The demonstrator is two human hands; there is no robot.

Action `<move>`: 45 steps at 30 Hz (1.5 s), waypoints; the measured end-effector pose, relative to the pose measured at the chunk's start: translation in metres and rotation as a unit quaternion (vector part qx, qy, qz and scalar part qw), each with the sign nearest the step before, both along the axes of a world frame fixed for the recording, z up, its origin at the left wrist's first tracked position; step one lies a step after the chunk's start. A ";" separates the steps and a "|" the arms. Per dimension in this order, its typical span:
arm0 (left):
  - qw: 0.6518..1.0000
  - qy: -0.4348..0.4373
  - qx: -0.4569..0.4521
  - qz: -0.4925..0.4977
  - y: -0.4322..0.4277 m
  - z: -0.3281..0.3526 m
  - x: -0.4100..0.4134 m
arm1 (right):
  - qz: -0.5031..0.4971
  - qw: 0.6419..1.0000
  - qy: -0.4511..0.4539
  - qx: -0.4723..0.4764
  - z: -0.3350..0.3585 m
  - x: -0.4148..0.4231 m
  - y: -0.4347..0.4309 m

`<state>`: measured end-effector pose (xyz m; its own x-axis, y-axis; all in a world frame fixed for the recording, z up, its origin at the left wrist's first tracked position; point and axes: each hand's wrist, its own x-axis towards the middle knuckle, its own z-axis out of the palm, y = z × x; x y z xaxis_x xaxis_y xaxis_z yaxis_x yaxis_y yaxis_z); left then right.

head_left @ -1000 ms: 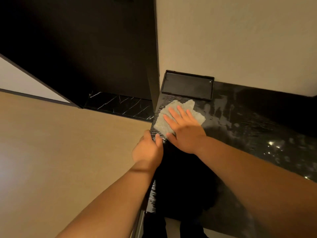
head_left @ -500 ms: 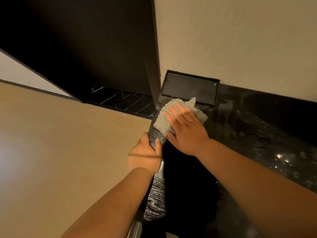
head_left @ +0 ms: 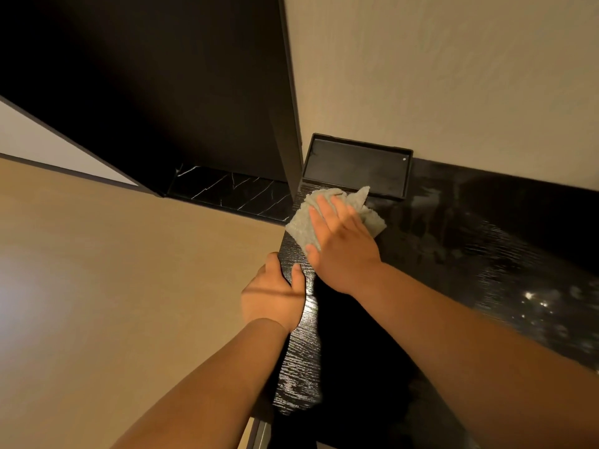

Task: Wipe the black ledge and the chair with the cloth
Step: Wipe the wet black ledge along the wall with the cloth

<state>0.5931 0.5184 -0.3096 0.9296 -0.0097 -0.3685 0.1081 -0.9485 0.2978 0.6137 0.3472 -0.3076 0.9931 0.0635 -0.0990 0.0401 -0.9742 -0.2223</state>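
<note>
Where the black ledge (head_left: 453, 244) reaches its far left corner, a grey cloth (head_left: 299, 225) lies spread on the wood-grain top. Its far tip is at the near rim of a shallow black tray (head_left: 353, 168) set against the wall. The right hand (head_left: 343, 247) presses down on the cloth, palm flat, fingers straight and slightly apart. The left hand (head_left: 272, 296) grips the ledge's left edge just beside the right wrist, thumb on top, fingers wrapped over the side. Wet streaks and glints mark the ledge to the right. A pale textured wall (head_left: 453, 76) rises behind. A dark panel (head_left: 146, 76) stands to the left, with black veined marble (head_left: 233, 191) at its foot and a tan surface (head_left: 113, 286) nearer.
</note>
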 end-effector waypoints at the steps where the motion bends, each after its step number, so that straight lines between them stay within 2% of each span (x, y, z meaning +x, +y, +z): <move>1: 1.000 -0.001 0.003 0.002 0.000 -0.001 -0.001 | 0.005 1.000 0.000 0.007 -0.001 0.002 0.003; 4: 1.000 -0.005 0.003 -0.002 0.000 -0.001 -0.001 | 0.029 0.999 -0.028 0.027 -0.002 0.026 0.012; 7: 1.000 -0.013 0.005 -0.006 -0.001 -0.001 0.000 | 0.023 1.000 0.004 0.011 0.000 0.040 0.021; 11: 1.000 -0.017 0.001 -0.003 0.000 -0.001 -0.001 | 0.001 0.999 -0.024 0.035 0.003 0.013 0.007; 14: 1.000 -0.012 -0.012 -0.001 0.000 -0.003 0.000 | -0.024 1.000 -0.008 -0.013 0.003 -0.021 -0.008; 18: 1.000 -0.017 -0.008 0.000 0.001 -0.002 -0.001 | -0.052 0.999 0.000 -0.004 0.008 -0.008 0.002; 22: 1.000 -0.019 -0.007 -0.001 0.000 -0.001 -0.001 | -0.030 0.999 -0.003 0.011 0.003 0.015 0.010; 26: 1.000 -0.007 -0.011 -0.001 0.000 0.001 -0.001 | -0.009 0.999 0.000 -0.034 0.001 -0.013 -0.015; 30: 1.000 -0.012 -0.016 -0.002 -0.001 0.002 -0.001 | -0.071 0.996 -0.012 -0.051 0.001 -0.050 -0.053; 34: 1.000 -0.021 -0.018 -0.001 0.000 0.001 -0.002 | -0.175 0.983 0.013 -0.046 0.005 -0.036 -0.029; 40: 0.998 -0.043 -0.034 0.005 -0.001 0.002 -0.005 | -0.075 0.996 0.029 -0.043 0.005 -0.021 -0.021; 45: 0.997 -0.057 -0.049 0.002 0.000 0.000 -0.006 | -0.136 0.989 0.003 -0.066 0.009 -0.057 -0.068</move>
<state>0.5872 0.5180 -0.3093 0.9656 -0.0358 -0.2577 0.0728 -0.9139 0.3994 0.5569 0.2793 -0.2989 0.9710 -0.2193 -0.0955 -0.2280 -0.9693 -0.0922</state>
